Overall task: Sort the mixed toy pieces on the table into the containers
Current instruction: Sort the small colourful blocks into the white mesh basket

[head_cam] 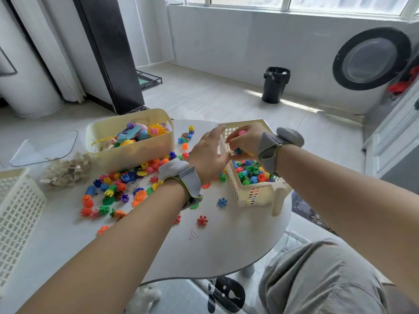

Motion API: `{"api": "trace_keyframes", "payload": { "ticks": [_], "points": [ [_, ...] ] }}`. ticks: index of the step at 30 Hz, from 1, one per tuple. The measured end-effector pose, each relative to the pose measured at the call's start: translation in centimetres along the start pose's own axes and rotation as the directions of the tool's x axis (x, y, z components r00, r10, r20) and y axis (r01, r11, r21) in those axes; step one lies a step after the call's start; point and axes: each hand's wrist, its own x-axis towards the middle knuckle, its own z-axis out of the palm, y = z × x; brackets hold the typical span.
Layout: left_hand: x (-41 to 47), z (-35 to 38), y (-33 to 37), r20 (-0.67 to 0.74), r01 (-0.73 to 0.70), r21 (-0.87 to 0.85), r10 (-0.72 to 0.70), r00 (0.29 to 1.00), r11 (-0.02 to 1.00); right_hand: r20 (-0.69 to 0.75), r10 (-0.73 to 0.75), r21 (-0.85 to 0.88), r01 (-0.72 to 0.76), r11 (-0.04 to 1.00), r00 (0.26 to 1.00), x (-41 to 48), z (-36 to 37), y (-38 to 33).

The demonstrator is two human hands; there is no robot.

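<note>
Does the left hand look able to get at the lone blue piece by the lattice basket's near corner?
Likely yes: the blue piece lies uncovered on the table, close to the left hand, with the lattice basket beside it but not touching.

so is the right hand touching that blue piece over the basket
Touching: the head view shows the right hand pinching the blue piece above the basket.
</note>
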Motion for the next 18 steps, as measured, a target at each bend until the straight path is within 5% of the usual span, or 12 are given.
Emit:
{"api": "trace_keyframes", "payload": {
  "ticks": [3, 7, 18],
  "points": [
    [0.0, 0.9, 0.1, 0.049, -0.029, 0.071, 0.025, 0.999, 0.997, -0.082, -0.111, -0.321, 0.079, 0.944, 0.990, 0.7, -0.9, 1.1],
    [-0.2, 1.6, -0.1, 0.069, -0.043, 0.112, 0.036, 0.997, 0.993, -0.004, -0.230, -0.632, 0.175, 0.755, 0.973, 0.8, -0.8, 3.0],
    [-1.1, 0.5, -3.7, 0.098, 0.023, 0.195, -0.043, 0.994, 0.981, -0.134, -0.471, -0.567, 0.323, 0.758, 0.872, 0.3, 2.7, 1.6]
  ]
}}
